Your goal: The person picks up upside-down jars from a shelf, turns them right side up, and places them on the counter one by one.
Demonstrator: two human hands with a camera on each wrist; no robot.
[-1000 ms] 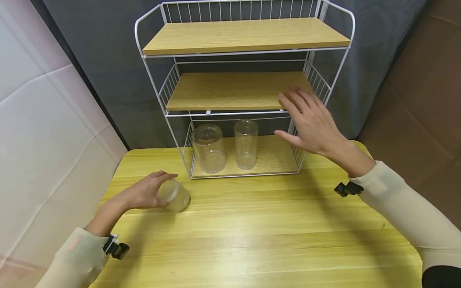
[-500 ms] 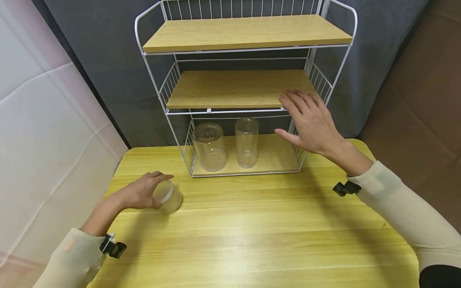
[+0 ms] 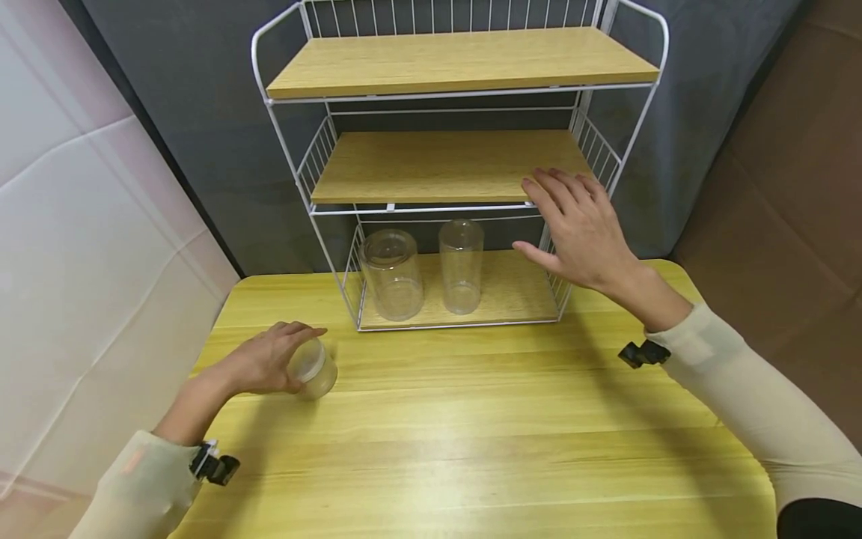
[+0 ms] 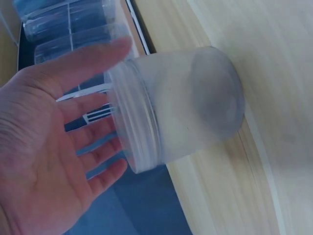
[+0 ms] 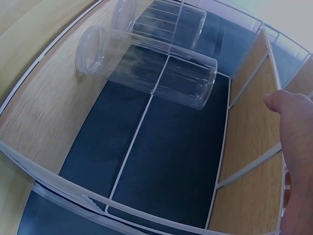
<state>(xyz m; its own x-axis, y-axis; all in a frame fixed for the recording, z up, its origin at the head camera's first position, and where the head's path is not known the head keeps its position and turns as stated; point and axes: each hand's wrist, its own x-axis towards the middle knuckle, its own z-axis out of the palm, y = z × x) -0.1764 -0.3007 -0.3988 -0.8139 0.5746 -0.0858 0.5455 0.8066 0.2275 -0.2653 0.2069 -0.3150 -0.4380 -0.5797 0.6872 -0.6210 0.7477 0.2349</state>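
Note:
On the left of the table, my left hand has its thumb and fingers around the top of a small cloudy jar. Its ridged rim sits between thumb and fingertips, and its base is at the table. My right hand lies with spread fingers over the front right edge of the middle shelf. In the right wrist view, its thumb is beside the white wire frame. Nothing shows in this hand's grasp.
A white wire rack with three wooden shelves stands at the back of the yellow table. On the bottom shelf are a wide clear jar and a taller, slimmer one. Hanging sheets border both sides.
My left hand and the cloudy jar have shifted a little left, and the jar now leans less. The right hand has barely moved. The head view has shifted slightly.

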